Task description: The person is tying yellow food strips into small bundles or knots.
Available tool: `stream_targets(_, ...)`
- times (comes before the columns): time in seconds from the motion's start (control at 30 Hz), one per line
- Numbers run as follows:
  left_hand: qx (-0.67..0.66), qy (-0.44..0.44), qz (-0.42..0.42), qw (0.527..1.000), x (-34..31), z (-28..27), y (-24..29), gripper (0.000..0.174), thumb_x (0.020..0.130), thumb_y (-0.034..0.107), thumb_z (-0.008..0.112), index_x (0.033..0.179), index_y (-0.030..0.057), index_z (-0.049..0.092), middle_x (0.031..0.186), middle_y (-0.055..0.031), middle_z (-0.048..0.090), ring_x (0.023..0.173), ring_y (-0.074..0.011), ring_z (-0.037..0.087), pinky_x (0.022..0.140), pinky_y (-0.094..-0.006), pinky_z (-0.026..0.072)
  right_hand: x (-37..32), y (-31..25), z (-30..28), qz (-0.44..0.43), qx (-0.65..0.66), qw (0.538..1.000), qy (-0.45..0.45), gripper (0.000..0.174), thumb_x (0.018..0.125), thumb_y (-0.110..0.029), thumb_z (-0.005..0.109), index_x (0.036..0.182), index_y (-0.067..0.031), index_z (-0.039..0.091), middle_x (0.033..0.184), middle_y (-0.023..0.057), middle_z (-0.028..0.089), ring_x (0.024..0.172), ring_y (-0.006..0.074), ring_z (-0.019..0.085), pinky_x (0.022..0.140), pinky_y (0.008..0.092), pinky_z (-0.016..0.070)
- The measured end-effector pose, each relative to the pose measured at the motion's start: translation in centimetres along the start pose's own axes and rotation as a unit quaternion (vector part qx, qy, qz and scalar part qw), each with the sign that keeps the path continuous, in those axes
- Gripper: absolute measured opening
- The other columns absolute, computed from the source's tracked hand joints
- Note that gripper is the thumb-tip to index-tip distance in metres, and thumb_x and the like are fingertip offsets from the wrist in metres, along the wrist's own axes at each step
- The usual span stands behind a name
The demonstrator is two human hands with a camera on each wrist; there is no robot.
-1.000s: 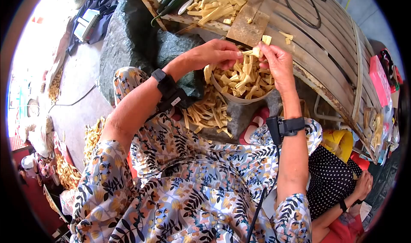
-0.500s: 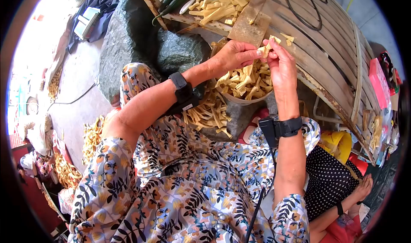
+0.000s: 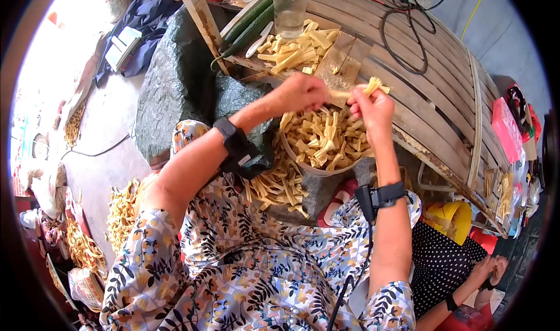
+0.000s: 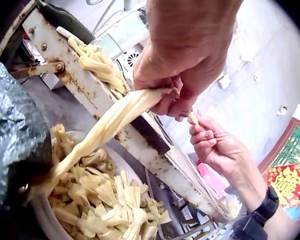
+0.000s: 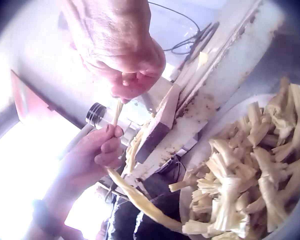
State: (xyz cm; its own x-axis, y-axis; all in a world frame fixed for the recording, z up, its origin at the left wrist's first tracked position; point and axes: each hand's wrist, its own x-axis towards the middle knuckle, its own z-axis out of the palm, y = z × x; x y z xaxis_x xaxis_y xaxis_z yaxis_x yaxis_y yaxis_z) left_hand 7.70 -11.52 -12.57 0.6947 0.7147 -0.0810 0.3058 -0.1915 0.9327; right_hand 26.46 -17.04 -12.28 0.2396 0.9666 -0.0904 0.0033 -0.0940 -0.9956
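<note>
My left hand [image 3: 300, 92] grips a long, pale yellow fibrous strip [image 4: 105, 122], whose loose end trails down over the bowl in the left wrist view. My right hand [image 3: 374, 108] pinches a small bundle of the same strips [image 3: 373, 86], its cut ends fanning out above the fingers. A short stretch of strip [image 5: 118, 112] spans the gap between the two hands. Below them is a pale round bowl [image 3: 319, 170], heaped with knotted bundles [image 3: 326, 135].
A slatted wooden bench [image 3: 429, 106] carries a board [image 3: 344, 60], loose strips [image 3: 297, 50], a lidded jar [image 3: 290, 13], cucumbers [image 3: 251, 30] and a coiled cable [image 3: 408, 33]. Dark green plastic [image 3: 175, 86] stands left of the bowl. Another person's hands [image 3: 487, 270] show at lower right.
The hands were close together at the bundle; now the left has drawn away leftward, with strip stretched between them. The head view has tilted up, showing more of the jar and bench.
</note>
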Motion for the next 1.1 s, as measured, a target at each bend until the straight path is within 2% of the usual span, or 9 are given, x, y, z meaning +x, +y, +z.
stream_targets(0.1,0.081,0.050,0.047,0.994,1.9,-2.3,0.5,0.017,0.086,0.016,0.051,0.082,0.0027,0.061,0.058,0.0024,0.050,0.051,-0.0047,0.045,0.045,-0.0193,0.0367,2.5,-0.2,-0.2,0.001,0.097,0.995,-0.017,0.015,0.082,-0.011,0.059,0.087,0.0036,0.057,0.068,0.0075,0.058,0.050,0.0071,0.048,0.041,0.0189,0.0393)
stream_targets(0.27,0.014,0.099,0.056,0.993,5.3,-3.4,-0.1,0.019,0.085,0.017,0.051,0.081,0.0014,0.061,0.057,0.0034,0.047,0.052,-0.0048,0.042,0.048,-0.0200,0.0352,6.1,-0.3,0.3,-0.028,0.153,0.988,0.001,0.018,0.081,-0.015,0.061,0.088,0.0015,0.056,0.069,0.0067,0.057,0.053,0.0071,0.047,0.047,0.0198,0.0401)
stream_targets(0.67,0.019,0.187,0.041,0.981,8.5,-2.8,-1.5,0.020,0.082,0.020,0.056,0.075,0.0014,0.060,0.059,0.0025,0.049,0.054,-0.0049,0.043,0.047,-0.0214,0.0359,8.5,0.6,0.3,-0.028,0.159,0.986,0.043,0.016,0.081,-0.014,0.061,0.085,0.0013,0.057,0.069,0.0056,0.058,0.054,0.0073,0.048,0.048,0.0201,0.0401)
stream_targets(0.77,0.047,0.211,0.049,0.975,8.8,-1.9,-3.0,0.020,0.081,0.020,0.057,0.073,0.0023,0.061,0.057,0.0029,0.048,0.052,-0.0051,0.042,0.045,-0.0220,0.0352,8.5,2.4,0.4,-0.038,0.001,0.996,0.078,0.015,0.080,-0.013,0.060,0.084,0.0016,0.058,0.065,0.0041,0.058,0.052,0.0070,0.048,0.047,0.0203,0.0395)
stream_targets(0.8,0.044,0.211,0.046,0.975,8.3,-2.0,-3.2,0.019,0.081,0.020,0.057,0.075,0.0022,0.061,0.058,0.0027,0.048,0.052,-0.0049,0.043,0.045,-0.0218,0.0353,8.0,2.4,0.4,-0.087,-0.102,0.985,0.107,0.015,0.080,-0.012,0.059,0.084,0.0018,0.059,0.063,0.0032,0.058,0.051,0.0073,0.049,0.047,0.0209,0.0391)
stream_targets(0.87,0.044,0.217,0.045,0.974,7.2,-3.2,-3.5,0.017,0.082,0.018,0.056,0.079,0.0020,0.061,0.059,0.0023,0.050,0.051,-0.0046,0.044,0.044,-0.0214,0.0355,6.8,1.9,-0.3,-0.088,-0.096,0.988,0.079,0.017,0.080,-0.014,0.061,0.085,0.0019,0.059,0.063,0.0037,0.058,0.052,0.0084,0.050,0.047,0.0227,0.0399)
stream_targets(0.93,-0.011,0.154,0.040,0.987,4.7,-2.7,-1.3,0.015,0.083,0.016,0.055,0.085,0.0016,0.060,0.061,0.0018,0.051,0.051,-0.0045,0.045,0.044,-0.0199,0.0366,4.1,-0.3,-0.6,-0.064,-0.159,0.985,0.011,0.022,0.078,-0.018,0.063,0.087,0.0013,0.060,0.070,0.0060,0.060,0.059,0.0101,0.053,0.052,0.0246,0.0426)
stream_targets(1.03,-0.086,0.067,0.043,0.993,2.9,-1.5,-0.8,0.015,0.085,0.012,0.054,0.095,0.0009,0.056,0.064,0.0007,0.054,0.051,-0.0042,0.048,0.047,-0.0176,0.0393,0.9,0.0,-1.4,-0.202,-0.358,0.910,-0.049,0.023,0.075,-0.016,0.066,0.090,-0.0003,0.060,0.080,0.0071,0.060,0.066,0.0098,0.053,0.058,0.0232,0.0438)
stream_targets(1.1,-0.087,0.050,0.045,0.994,2.4,-0.3,-0.7,0.016,0.085,0.013,0.054,0.095,0.0011,0.056,0.064,0.0006,0.055,0.051,-0.0042,0.048,0.048,-0.0176,0.0398,-0.2,-0.4,-1.2,-0.188,-0.298,0.935,-0.041,0.024,0.071,-0.009,0.068,0.093,-0.0017,0.059,0.083,0.0058,0.059,0.068,0.0089,0.052,0.062,0.0210,0.0435)
